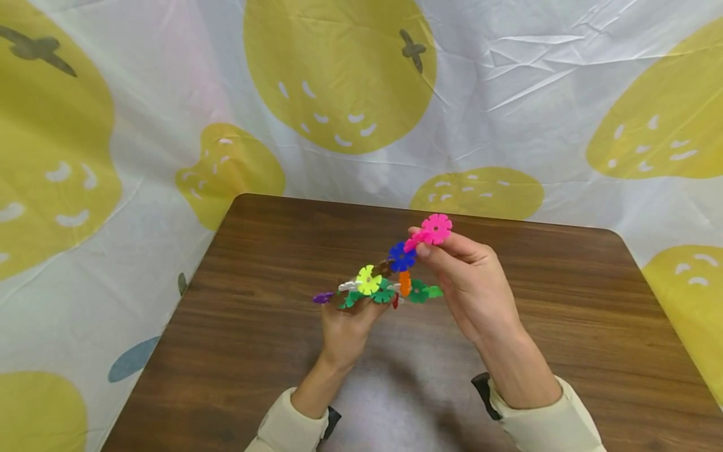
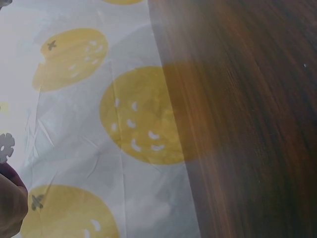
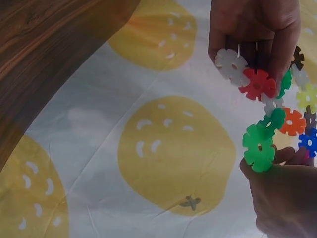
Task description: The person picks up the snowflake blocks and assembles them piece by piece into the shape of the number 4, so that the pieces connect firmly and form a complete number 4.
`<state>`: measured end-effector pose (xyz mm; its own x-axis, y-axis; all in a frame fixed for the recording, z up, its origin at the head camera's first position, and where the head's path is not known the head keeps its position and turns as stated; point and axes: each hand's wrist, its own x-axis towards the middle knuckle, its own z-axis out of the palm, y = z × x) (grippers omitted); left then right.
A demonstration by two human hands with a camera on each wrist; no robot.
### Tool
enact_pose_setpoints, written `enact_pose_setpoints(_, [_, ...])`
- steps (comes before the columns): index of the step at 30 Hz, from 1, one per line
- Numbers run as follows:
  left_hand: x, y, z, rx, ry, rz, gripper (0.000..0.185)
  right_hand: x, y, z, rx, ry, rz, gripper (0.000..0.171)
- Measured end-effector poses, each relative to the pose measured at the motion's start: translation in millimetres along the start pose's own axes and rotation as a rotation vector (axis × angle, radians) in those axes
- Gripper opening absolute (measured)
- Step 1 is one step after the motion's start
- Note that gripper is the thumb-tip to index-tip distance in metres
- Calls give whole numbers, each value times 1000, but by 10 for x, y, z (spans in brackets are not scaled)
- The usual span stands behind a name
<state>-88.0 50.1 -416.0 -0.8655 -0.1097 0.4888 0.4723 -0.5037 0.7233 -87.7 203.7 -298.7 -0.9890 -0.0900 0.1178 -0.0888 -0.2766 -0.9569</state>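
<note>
The pink disc [image 1: 436,228] sits pinched in the right hand [image 1: 471,282] at 1 o'clock from the toy chain [image 1: 384,285], which the left hand [image 1: 346,326] pinches from below.

A dark wooden table [image 1: 282,351] stands against a lemon-printed sheet [image 1: 508,94].

Left hand [image 2: 10,203] cut off at the left wrist view's corner, white disc [image 2: 6,147] clipped by the edge, tabletop [image 2: 247,124] blurred
</note>
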Motion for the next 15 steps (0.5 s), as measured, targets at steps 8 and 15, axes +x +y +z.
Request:
enact_pose_setpoints(8, [24, 0, -13, 13, -5, 8, 49, 6, -72, -55, -133, -66, -73, 36])
enact_pose_setpoints(15, [35, -10, -13, -9, 4, 22, 51, -7, -141, -76, -316, -59, -160, 48])
